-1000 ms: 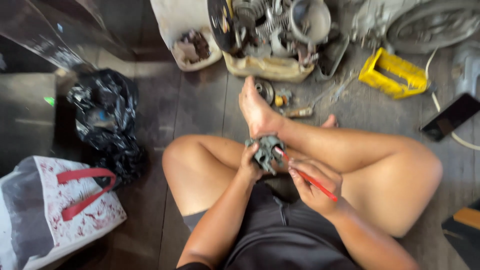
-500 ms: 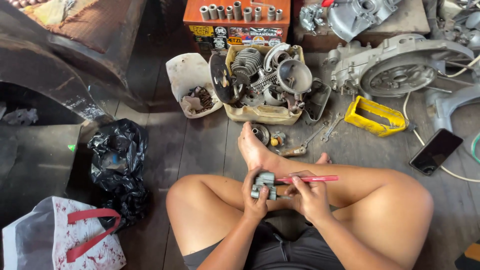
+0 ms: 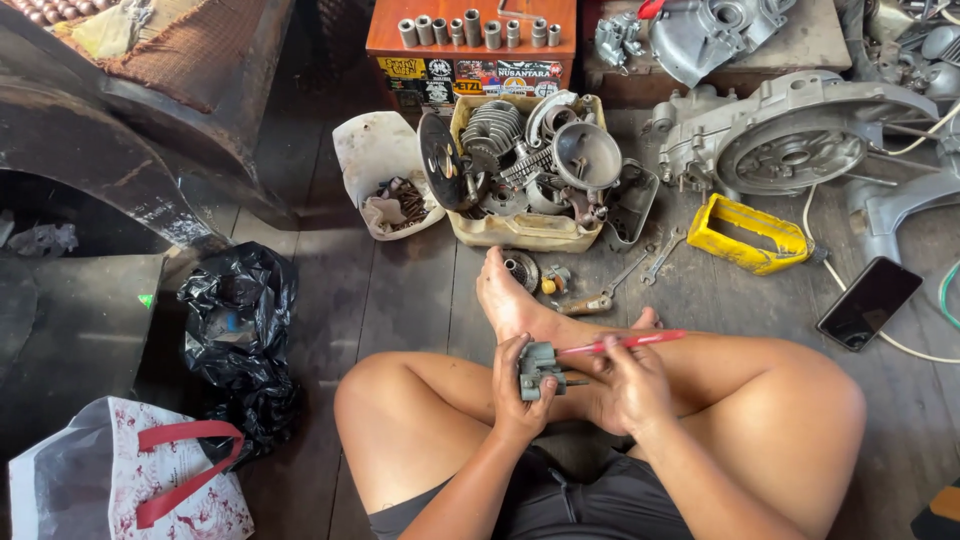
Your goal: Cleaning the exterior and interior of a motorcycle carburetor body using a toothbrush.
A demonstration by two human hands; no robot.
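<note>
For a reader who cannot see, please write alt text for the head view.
A person sits cross-legged on a wooden floor, left hand gripping a small grey metal part, right hand holding a red tool to it. Ahead are a tub of engine parts and a phone.

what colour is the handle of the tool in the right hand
Red: the screwdriver handle held by the right hand shows plainly in the head view.

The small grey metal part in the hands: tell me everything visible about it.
The small grey metal part is a blocky casting, dull and grimy, with a short stub jutting to its right. It sits above the crossed legs, just below the bare foot. The left hand grips it from the left side; the right hand steadies a red-handled tool whose tip meets its upper right. Finer detail is too small to tell.
</note>
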